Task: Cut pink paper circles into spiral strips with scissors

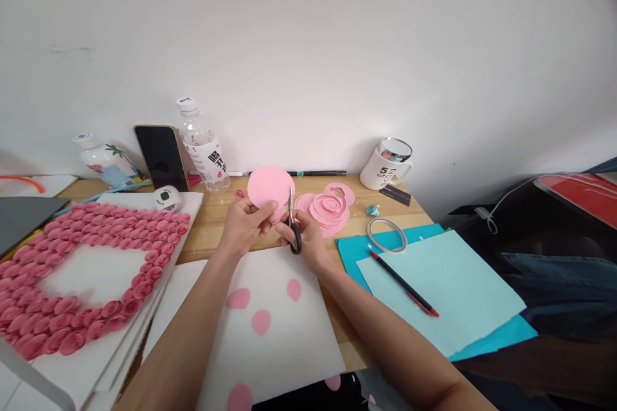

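My left hand (247,223) pinches the lower edge of a round pink paper disc (268,185), held up above the desk. In my right hand (308,241) is a pair of scissors (294,234) with dark handles, its blades pointing up at the disc's right edge. Whether the blades touch the paper is hard to make out. Just right of my hands lies a pile of pink paper spirals (332,209). Below them, a white sheet (282,356) carries several small pink paper scraps (261,322).
At left, rolled pink paper flowers (144,286) cover a white board. Behind stand a phone (162,157), a water bottle (205,154) and a white mug (385,167) against the wall. A tape roll (387,235) and a black pen (403,282) rest on blue paper (453,282) at right.
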`<action>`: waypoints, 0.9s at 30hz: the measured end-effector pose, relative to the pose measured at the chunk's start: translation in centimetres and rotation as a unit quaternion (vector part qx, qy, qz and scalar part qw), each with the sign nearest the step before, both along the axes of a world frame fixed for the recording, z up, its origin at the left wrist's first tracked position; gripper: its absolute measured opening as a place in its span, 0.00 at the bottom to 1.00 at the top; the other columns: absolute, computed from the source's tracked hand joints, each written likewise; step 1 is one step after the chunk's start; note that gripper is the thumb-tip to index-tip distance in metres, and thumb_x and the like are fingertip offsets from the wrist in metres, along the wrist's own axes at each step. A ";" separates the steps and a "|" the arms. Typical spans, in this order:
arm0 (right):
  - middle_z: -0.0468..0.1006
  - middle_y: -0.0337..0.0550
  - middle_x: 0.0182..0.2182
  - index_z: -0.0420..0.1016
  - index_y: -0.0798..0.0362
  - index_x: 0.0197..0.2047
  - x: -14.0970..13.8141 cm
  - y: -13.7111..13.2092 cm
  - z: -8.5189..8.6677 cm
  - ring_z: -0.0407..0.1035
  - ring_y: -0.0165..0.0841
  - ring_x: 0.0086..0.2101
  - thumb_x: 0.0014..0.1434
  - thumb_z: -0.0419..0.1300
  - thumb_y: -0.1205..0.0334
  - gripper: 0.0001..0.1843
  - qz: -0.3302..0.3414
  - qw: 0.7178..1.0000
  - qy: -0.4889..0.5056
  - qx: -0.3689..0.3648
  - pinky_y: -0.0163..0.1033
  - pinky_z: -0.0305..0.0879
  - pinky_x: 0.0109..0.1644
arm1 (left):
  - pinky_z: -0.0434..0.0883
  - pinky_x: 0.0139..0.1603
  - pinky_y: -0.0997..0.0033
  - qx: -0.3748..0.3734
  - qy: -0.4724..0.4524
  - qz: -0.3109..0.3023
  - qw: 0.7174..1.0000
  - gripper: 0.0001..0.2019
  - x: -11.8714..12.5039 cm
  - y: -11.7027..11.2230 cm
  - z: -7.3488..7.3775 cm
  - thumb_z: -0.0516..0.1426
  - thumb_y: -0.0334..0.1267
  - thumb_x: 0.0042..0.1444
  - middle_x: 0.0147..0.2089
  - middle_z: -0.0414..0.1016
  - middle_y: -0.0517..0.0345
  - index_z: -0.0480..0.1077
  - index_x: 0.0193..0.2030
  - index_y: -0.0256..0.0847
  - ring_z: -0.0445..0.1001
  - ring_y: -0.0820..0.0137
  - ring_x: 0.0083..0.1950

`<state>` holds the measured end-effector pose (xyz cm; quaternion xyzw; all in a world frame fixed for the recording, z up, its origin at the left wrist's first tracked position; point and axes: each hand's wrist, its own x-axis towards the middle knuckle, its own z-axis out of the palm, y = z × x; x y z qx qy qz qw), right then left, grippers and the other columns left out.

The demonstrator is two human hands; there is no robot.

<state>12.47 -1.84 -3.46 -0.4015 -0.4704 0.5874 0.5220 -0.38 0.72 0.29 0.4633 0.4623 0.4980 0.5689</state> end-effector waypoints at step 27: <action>0.65 0.33 0.22 0.66 0.53 0.34 0.6 0.2 -0.4 0.58 0.25 0.23 0.43 0.67 0.58 0.18 0.008 0.999 0.013 0.029 0.32 0.54 0.26 | 0.54 0.15 0.79 0.014 0.066 -0.009 0.998 0.13 0.0 -0.3 0.4 0.61 0.35 0.43 0.11 0.60 0.66 0.63 0.14 0.35 0.56 0.83 0.14</action>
